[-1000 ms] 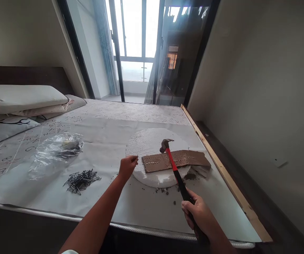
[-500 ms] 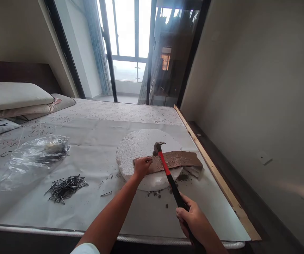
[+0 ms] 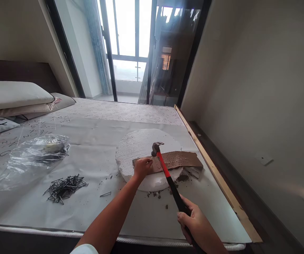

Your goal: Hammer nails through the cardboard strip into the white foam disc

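Observation:
My right hand [image 3: 195, 220] is wrapped round the black grip of a claw hammer [image 3: 164, 165] with a red neck. The hammer's head hangs just right of my left hand [image 3: 142, 167], over a brown board [image 3: 179, 159] dotted with many small nail heads or bits. My left fingers are pinched together at the board's left part; what they hold, if anything, is too small to make out. The board rests on a round white foam disc [image 3: 130, 146], its right end reaching past the disc over a greyish block [image 3: 194, 172].
A heap of nails [image 3: 64, 188] and one loose nail [image 3: 105, 194] lie on the pale sheet [image 3: 93, 141] to the left. Behind them is a clear plastic bag [image 3: 35, 155]. Dark crumbs [image 3: 155, 194] are scattered before the disc. A wooden rail [image 3: 215, 171] edges the bed's right side.
The hammer's head has shifted very slightly left, and my right hand has moved slightly with it. My left hand stays pinched in the same place on the board.

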### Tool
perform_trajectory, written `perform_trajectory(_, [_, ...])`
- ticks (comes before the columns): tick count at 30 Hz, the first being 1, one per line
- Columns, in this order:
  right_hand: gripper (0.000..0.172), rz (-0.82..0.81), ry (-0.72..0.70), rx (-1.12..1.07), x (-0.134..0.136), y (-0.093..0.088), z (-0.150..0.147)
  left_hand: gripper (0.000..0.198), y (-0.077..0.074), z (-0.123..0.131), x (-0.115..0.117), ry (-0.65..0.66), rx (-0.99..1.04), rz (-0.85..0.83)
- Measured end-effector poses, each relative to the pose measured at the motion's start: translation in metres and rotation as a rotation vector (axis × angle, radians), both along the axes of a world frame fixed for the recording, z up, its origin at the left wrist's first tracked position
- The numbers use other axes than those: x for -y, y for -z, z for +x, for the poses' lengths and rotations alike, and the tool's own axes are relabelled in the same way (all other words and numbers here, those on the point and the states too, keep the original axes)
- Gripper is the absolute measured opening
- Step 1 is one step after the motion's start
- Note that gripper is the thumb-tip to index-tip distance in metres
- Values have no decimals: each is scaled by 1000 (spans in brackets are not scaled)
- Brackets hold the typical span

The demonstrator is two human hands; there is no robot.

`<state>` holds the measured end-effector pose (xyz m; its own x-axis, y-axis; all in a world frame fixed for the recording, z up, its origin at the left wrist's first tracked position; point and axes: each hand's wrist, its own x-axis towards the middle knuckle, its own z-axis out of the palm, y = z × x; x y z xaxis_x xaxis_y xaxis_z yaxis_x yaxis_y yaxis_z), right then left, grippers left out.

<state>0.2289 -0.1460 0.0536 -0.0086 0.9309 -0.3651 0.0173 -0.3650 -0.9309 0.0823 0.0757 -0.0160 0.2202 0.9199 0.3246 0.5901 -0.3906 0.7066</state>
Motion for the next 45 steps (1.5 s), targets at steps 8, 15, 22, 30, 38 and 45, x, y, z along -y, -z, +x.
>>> perform_trajectory(8, [73, -20, -16, 32, 0, 2, -2, 18, 3, 0, -1, -19, -77, 6])
perform_trajectory(15, [78, -30, -12, 44, 8, -8, 0, 18, 5, -1, -1, -3, -60, 6])
perform_trajectory(22, [78, -92, -19, 34, 8, -8, -6, 19, 8, -1, 1, -1, -95, 17])
perform_trajectory(30, [77, -63, -7, 63, 10, -4, -8, 18, 7, -2, 1, -8, -105, 4])
perform_trajectory(38, [74, -55, 35, 79, 9, 1, -6, 19, 7, -3, 1, -4, -122, -5])
perform_trajectory(45, [75, -15, 53, 69, 12, 0, -8, 20, 6, -3, 2, 3, -165, 8])
